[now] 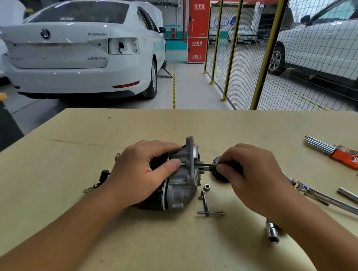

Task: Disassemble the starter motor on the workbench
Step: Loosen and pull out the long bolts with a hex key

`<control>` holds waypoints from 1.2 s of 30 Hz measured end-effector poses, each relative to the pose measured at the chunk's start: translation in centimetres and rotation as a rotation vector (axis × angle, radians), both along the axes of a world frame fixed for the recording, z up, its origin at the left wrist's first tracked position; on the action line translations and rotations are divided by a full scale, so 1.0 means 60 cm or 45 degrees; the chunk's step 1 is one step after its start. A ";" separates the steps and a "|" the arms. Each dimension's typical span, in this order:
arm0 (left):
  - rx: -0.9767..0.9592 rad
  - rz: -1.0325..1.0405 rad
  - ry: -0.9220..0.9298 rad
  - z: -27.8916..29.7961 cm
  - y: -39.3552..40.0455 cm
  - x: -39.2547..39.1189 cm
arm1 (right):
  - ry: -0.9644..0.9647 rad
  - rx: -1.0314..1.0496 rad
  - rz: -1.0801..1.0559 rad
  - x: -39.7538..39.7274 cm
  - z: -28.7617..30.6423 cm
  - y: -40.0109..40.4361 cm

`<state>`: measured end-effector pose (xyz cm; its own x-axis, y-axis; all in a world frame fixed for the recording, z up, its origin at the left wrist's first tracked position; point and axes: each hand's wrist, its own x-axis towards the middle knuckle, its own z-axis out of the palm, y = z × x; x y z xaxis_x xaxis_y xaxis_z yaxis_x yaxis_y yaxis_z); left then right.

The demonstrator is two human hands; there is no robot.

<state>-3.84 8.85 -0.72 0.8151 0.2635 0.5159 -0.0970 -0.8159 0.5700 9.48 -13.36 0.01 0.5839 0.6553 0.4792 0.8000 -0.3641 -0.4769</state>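
The starter motor (177, 177) lies lengthwise left-to-right on the counter (167, 249), nose rightward, left hand (144, 171) gripping its body, right hand (253, 177) fingers pinching a screwdriver (208, 164).

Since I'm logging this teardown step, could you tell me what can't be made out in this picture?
Head view only:
- Tool tip at the starter motor: too small to identify; the right hand covers its handle.
- Motor's black body: mostly under the left hand.
- Ratchet wrench: its handle is cut off by the right edge.
- Hex key set: sizes unreadable.
- Socket: partly behind the right forearm.
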 end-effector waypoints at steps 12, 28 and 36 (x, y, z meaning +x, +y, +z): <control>0.008 0.001 -0.016 0.000 -0.002 0.001 | -0.066 -0.008 0.123 0.006 -0.003 -0.007; 0.009 0.002 -0.020 -0.004 0.001 0.001 | -0.268 0.012 0.030 -0.002 0.002 -0.006; 0.011 -0.002 -0.035 -0.001 -0.002 0.000 | -0.083 0.173 0.054 -0.007 -0.009 0.002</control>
<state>-3.83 8.72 -0.80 0.8010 0.2574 0.5404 -0.1142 -0.8205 0.5601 9.06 -13.23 -0.54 0.5219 0.6051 0.6012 0.8441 -0.2647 -0.4663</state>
